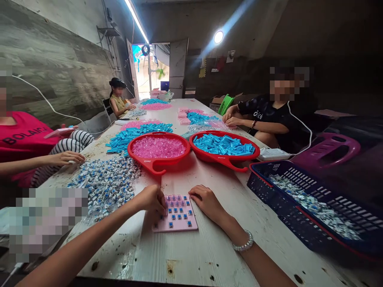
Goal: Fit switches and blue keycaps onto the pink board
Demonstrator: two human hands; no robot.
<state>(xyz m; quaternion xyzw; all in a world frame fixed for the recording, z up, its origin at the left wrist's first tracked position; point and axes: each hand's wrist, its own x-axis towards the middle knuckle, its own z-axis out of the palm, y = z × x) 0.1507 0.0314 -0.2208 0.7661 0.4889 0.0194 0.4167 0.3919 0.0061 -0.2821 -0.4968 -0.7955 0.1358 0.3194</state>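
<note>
A flat pink plate (181, 226) lies on the table in front of me, set with rows of small blue-and-white key switches (180, 217). Clear pink keycaps (173, 198) cover the switches along its far rows. My left hand (152, 198) is closed in a pinch over the plate's left side; whatever sits between its fingertips is hidden. At the far right corner, my right hand (207, 202) has its fingers drawn together, the fingertips against the plate's edge. A beaded bracelet (243, 241) circles the right wrist.
Beyond the plate stand red basins of clear pink caps (158, 147) and blue pieces (223, 144). Loose switches (104, 183) are heaped at left, near a co-worker's hand (67, 158). A dark blue basket (299, 199) is at right. Other people sit around the table.
</note>
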